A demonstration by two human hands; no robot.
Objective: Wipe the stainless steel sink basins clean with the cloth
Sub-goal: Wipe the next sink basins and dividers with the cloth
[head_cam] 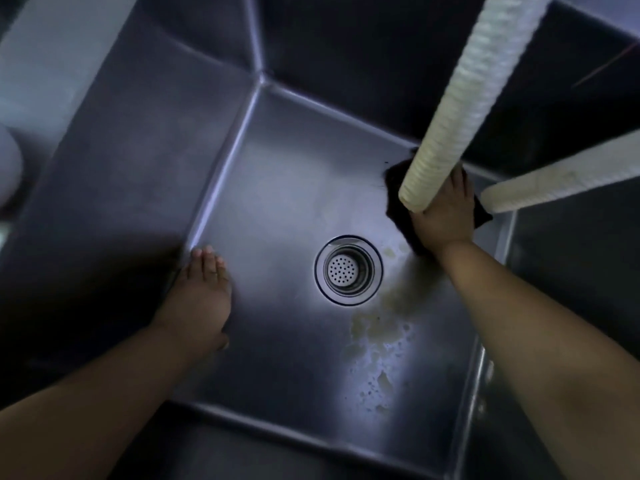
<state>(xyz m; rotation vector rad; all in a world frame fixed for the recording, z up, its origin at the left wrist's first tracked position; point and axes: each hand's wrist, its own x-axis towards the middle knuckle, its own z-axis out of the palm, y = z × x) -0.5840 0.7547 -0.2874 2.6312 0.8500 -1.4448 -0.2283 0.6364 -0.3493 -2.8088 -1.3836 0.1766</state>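
Hose (460, 98) hung over the sink (221, 174); right hand (443, 216) pressed flat on the cloth (394, 188) at the far right corner, scrubbing; left hand (204, 289), empty and flat, braced at the left edge.

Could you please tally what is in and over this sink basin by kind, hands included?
Hands: 2, left hand flat on the basin floor, right hand pressing the cloth
Dark cloths: 1, cloth
White ribbed hoses: 2, hose, second hose
Drain strainers: 1, strainer
Total: 6
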